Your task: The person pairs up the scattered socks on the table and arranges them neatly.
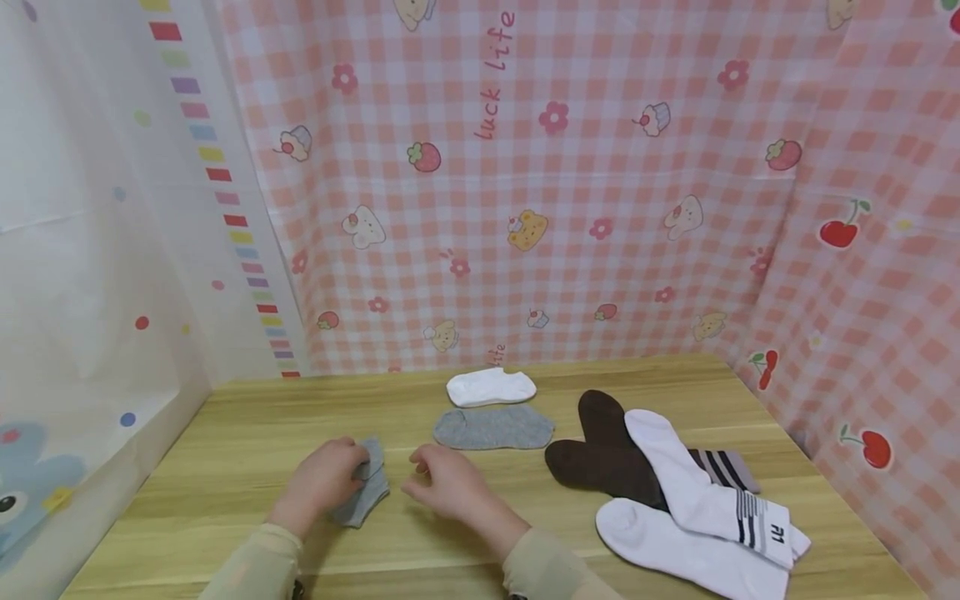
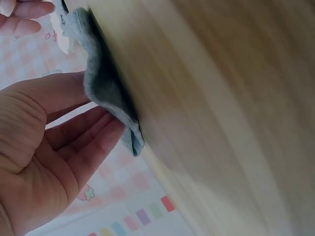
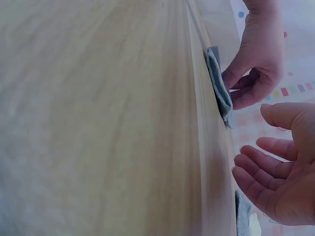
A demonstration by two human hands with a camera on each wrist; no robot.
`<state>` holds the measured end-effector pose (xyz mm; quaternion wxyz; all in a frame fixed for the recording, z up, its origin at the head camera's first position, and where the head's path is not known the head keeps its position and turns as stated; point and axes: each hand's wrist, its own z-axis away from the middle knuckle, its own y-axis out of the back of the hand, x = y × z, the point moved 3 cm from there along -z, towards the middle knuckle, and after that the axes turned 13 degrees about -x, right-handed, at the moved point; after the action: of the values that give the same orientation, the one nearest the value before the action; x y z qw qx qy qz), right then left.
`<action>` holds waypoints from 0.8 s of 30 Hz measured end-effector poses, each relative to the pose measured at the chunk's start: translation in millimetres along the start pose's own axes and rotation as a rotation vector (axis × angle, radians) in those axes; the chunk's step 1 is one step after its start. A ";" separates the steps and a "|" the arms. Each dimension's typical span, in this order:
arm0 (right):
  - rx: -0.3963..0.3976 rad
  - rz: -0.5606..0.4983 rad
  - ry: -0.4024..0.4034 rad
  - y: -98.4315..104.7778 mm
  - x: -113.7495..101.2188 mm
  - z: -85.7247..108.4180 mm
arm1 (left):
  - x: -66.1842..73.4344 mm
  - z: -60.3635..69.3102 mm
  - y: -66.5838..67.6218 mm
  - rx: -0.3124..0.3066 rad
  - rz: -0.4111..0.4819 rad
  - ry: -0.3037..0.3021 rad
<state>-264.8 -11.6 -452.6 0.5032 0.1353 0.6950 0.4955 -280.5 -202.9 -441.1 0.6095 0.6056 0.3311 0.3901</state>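
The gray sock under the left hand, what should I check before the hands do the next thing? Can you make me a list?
1. Left hand touching the gray sock: ok.
2. Left hand's hold firm: cannot tell; pictures don't show how hard it presses.
3. Whole gray sock in sight: not ok; the left hand covers part of it.
4. Right hand free to help: ok; it holds nothing and is close by.
5. Other gray sock kept apart: ok; it lies behind the right hand.
6. Brown socks and long white socks out of the way: ok; they lie off to the right.
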 end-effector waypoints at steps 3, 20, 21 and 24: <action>-0.003 0.001 -0.020 -1.1 1.2 -0.6 | 1.0 -1.2 -0.3 0.004 0.013 0.016; 0.001 0.106 -0.052 -6.4 -2.3 -10.8 | 15.3 -5.5 -3.1 -0.006 0.120 0.049; -0.001 0.117 -0.066 -6.7 -2.8 -11.1 | 16.9 -5.8 -3.2 -0.003 0.120 0.044; -0.020 0.121 -0.115 -7.9 -4.2 -11.7 | 20.3 -6.4 -2.8 -0.005 0.120 0.045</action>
<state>-270.1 -24.7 -456.7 0.5128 0.2003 0.6504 0.5234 -276.3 -182.0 -442.7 0.5790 0.6139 0.3069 0.4402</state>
